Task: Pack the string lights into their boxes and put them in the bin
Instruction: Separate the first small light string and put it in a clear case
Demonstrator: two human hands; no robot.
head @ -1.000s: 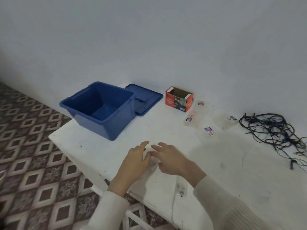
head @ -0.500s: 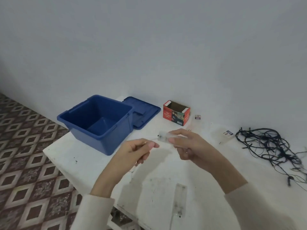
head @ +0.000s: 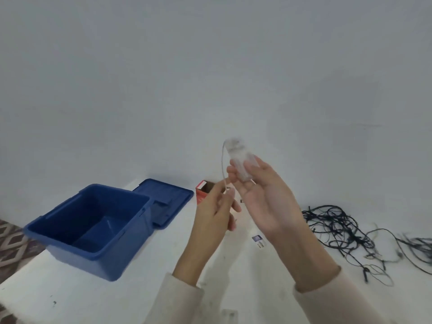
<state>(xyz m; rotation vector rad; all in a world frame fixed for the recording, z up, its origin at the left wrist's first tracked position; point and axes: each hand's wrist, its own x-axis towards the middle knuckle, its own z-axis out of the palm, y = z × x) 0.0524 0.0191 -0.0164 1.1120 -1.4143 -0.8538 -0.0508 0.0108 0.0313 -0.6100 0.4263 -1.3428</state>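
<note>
I see the right hand [head: 264,199] raised above the counter [head: 117,300], fingers [head: 259,169] curled round a clear pack [head: 238,160]. The left hand [head: 215,213] pinches its thin wire [head: 223,164] just below. The bin [head: 81,258] sits open at left with the lid [head: 168,195] behind it, the red box [head: 201,191] is partly hidden by the left hand, and the dark light tangle [head: 336,223] lies on the counter at right, well apart from the bin.

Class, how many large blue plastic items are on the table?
2. The open bin stands on the table, at left; its lid lies flat behind it. The left hand and right hand may hide others.
</note>
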